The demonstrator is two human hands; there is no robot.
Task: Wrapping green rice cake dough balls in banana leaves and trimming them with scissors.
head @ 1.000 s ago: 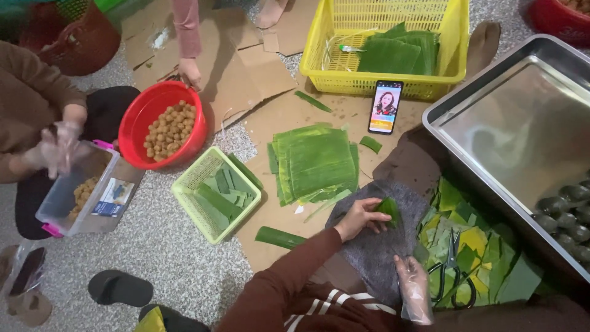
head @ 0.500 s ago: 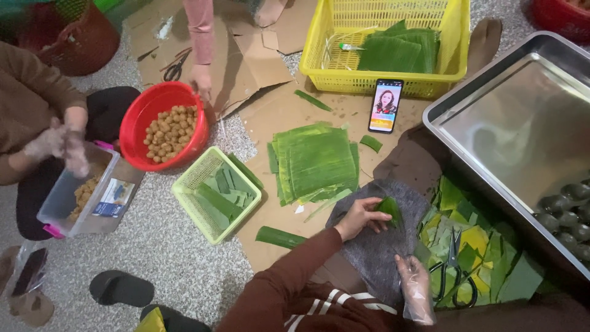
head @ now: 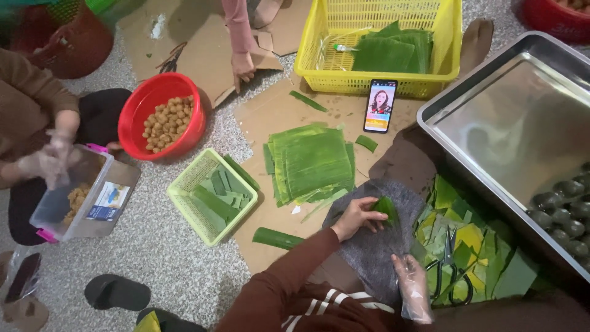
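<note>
My left hand (head: 356, 216) pinches a small folded green leaf parcel (head: 387, 208) over a grey cloth (head: 375, 246) on my lap. My right hand (head: 413, 286), in a clear plastic glove, rests on the near edge of that cloth with fingers loosely apart and nothing in it. A stack of cut banana leaves (head: 313, 161) lies on cardboard just beyond my left hand. A rolled leaf strip (head: 278, 238) lies to the left of my arm.
A large steel tray (head: 491, 117) with dark wrapped balls (head: 562, 215) stands at right; leaf scraps and scissors (head: 447, 270) lie below it. A yellow basket (head: 375, 37), phone (head: 380, 106), green basket (head: 212, 195), red bowl of balls (head: 163, 120). Other people's hands work left and top.
My hands have barely moved. The person at top has drawn a hand back onto the cardboard, and the gloved person at left has shifted their hands over the plastic box.
</note>
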